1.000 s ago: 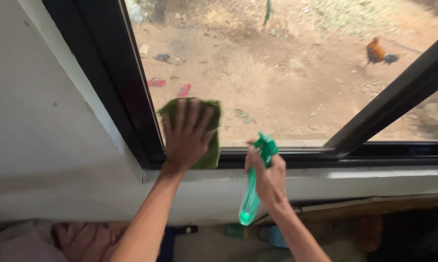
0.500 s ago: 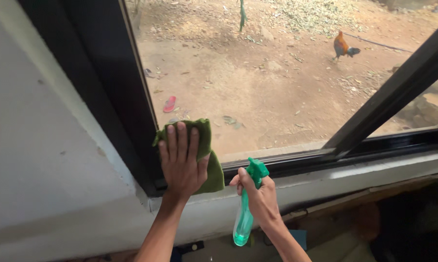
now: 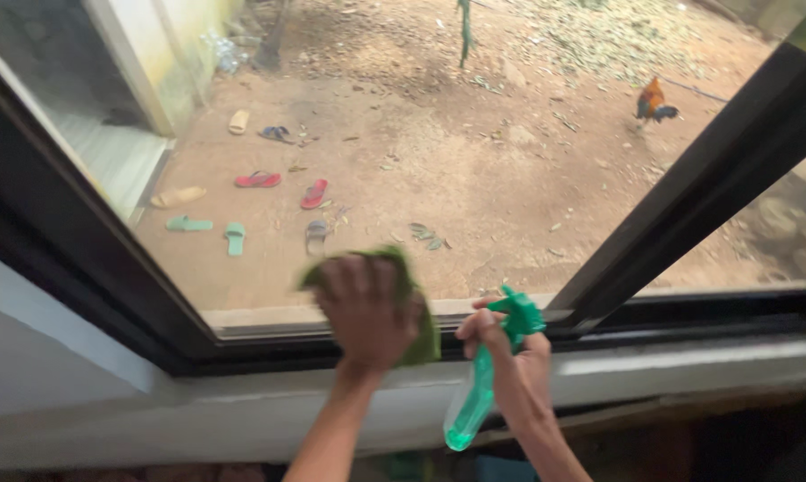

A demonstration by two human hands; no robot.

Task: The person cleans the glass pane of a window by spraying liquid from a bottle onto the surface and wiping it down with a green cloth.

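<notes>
Here left hand (image 3: 367,312) flat on green cloth (image 3: 416,308); right hand (image 3: 510,353) grips spray bottle (image 3: 479,393).

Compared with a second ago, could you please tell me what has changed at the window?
The left hand has slid the green cloth rightward along the glass, away from the black side frame toward the spray bottle. The right hand still grips that bottle by the sill.
</notes>
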